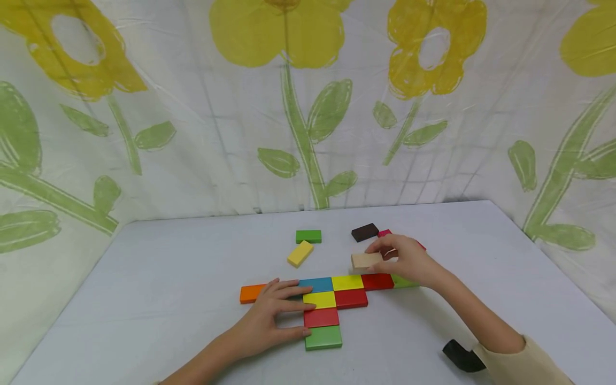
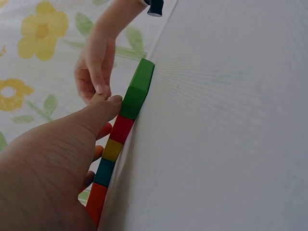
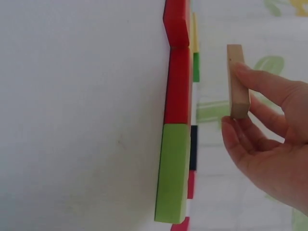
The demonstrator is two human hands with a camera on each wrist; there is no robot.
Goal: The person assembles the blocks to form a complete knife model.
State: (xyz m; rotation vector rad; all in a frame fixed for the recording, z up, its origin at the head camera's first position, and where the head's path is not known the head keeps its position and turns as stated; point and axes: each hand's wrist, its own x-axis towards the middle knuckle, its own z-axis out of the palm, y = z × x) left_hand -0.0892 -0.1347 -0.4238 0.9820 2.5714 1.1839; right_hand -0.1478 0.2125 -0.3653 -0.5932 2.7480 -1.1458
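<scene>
My right hand [image 1: 409, 261] pinches a plain wooden block [image 1: 363, 261] by its right end, raised just behind the coloured blocks. In the right wrist view the thumb and fingertips hold this tan block [image 3: 237, 89] in the air. My left hand [image 1: 260, 326] lies with fingers spread at the left side of a T-shaped layout of flat blocks. Its thumb touches the front green block [image 1: 323, 338]; its other fingers reach the yellow block [image 1: 320, 300] and the blue block [image 1: 316, 284]. An orange block [image 1: 252, 293] ends the row at left; a red block [image 1: 321, 318] lies behind the green one.
Behind the layout lie loose blocks: a green one [image 1: 308, 236], a yellow one [image 1: 300, 254], a dark brown one [image 1: 364, 232] and red ones partly hidden by the right hand. A black object [image 1: 463, 356] sits beside the right sleeve. A flowered cloth [image 1: 192, 133] hangs behind the table.
</scene>
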